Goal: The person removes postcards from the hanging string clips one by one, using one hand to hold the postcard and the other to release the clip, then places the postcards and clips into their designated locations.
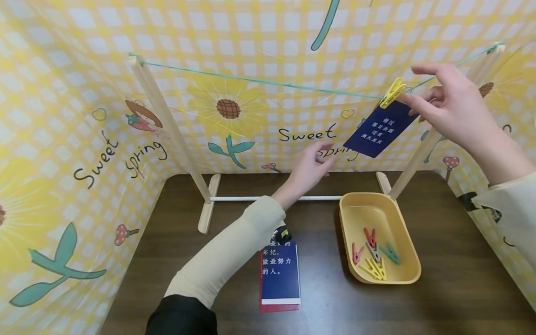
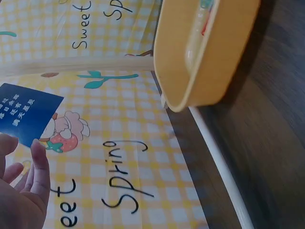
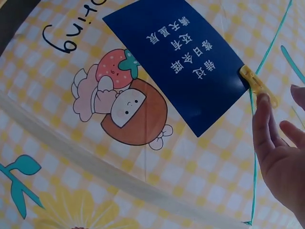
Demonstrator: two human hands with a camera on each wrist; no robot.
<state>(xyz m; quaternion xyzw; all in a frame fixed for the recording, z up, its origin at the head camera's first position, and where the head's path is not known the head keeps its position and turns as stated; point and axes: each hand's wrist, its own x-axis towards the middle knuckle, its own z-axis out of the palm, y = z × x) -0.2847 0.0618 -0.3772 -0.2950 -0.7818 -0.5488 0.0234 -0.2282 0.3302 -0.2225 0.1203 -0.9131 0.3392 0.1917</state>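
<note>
A dark blue card (image 1: 378, 130) with white writing hangs tilted from the green string (image 1: 251, 80), held by a yellow clothespin (image 1: 392, 93). Beside that clothespin is my right hand (image 1: 454, 104), its thumb and index finger spread apart. In the right wrist view one fingertip (image 3: 263, 99) meets or nearly meets the clothespin's end (image 3: 257, 86); whether they touch I cannot tell. My left hand (image 1: 310, 165) is below and left of the card, fingers loosely bent and holding nothing. The left wrist view shows its fingertips close to the card's edge (image 2: 33, 112).
Wooden posts (image 1: 167, 125) carry the string, joined low down by a white rod (image 1: 320, 198). A yellow basket (image 1: 408, 246) on the dark table (image 1: 176, 279) holds several coloured clothespins (image 1: 371, 237). Blue and red cards (image 1: 281, 284) lie stacked under my left forearm. Behind hangs a checked cloth.
</note>
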